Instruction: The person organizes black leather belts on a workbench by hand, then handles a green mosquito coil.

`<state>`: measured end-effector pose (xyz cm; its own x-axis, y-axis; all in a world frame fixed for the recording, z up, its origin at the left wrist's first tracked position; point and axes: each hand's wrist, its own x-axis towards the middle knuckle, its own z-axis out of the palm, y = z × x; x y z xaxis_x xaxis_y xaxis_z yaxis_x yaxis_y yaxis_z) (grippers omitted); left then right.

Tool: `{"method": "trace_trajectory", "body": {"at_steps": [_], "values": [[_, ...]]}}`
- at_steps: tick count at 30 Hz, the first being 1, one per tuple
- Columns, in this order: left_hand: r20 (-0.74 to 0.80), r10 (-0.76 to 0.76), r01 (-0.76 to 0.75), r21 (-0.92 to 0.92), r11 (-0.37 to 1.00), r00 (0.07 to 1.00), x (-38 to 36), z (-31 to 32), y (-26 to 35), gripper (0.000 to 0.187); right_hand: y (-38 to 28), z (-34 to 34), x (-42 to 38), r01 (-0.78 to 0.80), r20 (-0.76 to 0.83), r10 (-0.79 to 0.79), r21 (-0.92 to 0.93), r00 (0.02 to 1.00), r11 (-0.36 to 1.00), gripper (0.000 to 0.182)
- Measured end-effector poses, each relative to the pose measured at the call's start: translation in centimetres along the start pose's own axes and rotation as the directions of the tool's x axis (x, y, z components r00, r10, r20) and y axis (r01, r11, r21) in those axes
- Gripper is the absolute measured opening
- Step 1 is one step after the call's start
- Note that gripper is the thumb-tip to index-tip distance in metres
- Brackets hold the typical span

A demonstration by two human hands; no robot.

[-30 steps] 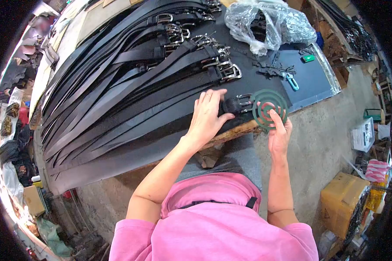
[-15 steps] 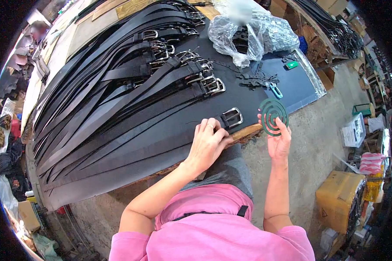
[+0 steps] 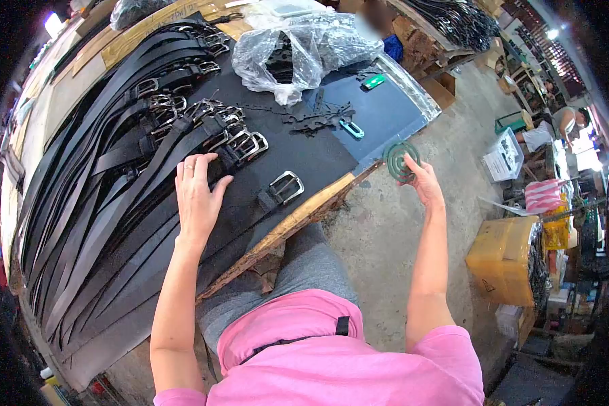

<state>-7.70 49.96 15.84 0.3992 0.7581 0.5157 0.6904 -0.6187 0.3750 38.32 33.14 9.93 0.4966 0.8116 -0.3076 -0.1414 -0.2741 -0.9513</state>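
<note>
My right hand point(image 3: 426, 183) pinches a green mosquito coil point(image 3: 394, 169) between thumb and fingers, off the table's edge above the floor. My left hand point(image 3: 199, 193) is open, thumb apart from the outstretched fingers, over the pile of black belts point(image 3: 108, 176) and close to their metal buckles point(image 3: 247, 145). A ring shows on one of its fingers. A single belt with a silver buckle point(image 3: 287, 188) lies nearest the table's front edge. Beyond it rest a teal clip-like piece point(image 3: 351, 129), a tangle of small black pieces point(image 3: 321, 117) and a green box-like item point(image 3: 373, 82).
A clear plastic bag point(image 3: 277, 57) with dark contents sits at the far side of the table. The table's wooden edge point(image 3: 304, 213) runs just in front of my legs. To the right are a taped carton point(image 3: 501, 260), a white bin point(image 3: 503, 157) and a seated person point(image 3: 567, 128).
My left hand has left the single belt's buckle end, opened and moved left over the belt pile. The right hand still holds the coil. The view has swung to the right.
</note>
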Motion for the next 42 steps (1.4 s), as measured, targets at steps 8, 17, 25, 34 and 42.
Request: {"method": "trace_trajectory", "body": {"at_steps": [8,17,25,34,42], "values": [[0.076,-0.068,0.078,-0.144,0.987,0.995,1.3,-0.2,-1.0,0.051,-1.2,2.5,-1.6,-0.038,-0.116,0.041,0.022,0.992,0.999,0.032],[0.382,-0.1,0.3,-0.513,0.805,0.919,0.4,-3.0,0.4,0.04,0.3,2.7,-2.5,0.005,-0.059,0.003,0.143,0.998,0.99,0.022],[0.054,-0.059,0.079,-0.549,0.832,0.997,-3.3,-0.5,2.4,0.032,-0.7,5.8,-5.6,0.074,0.157,-0.163,0.458,0.974,0.886,0.025],[0.06,-0.104,0.12,-0.453,0.884,0.993,-4.5,0.9,4.9,0.042,-3.3,13.8,-9.6,0.051,0.239,-0.172,0.44,0.956,0.896,0.014],[-0.083,0.103,-0.117,-0.182,0.976,0.991,-6.2,0.0,4.4,0.034,-3.5,18.3,-12.0,0.243,0.145,-0.293,0.29,0.945,0.926,0.01]]}}
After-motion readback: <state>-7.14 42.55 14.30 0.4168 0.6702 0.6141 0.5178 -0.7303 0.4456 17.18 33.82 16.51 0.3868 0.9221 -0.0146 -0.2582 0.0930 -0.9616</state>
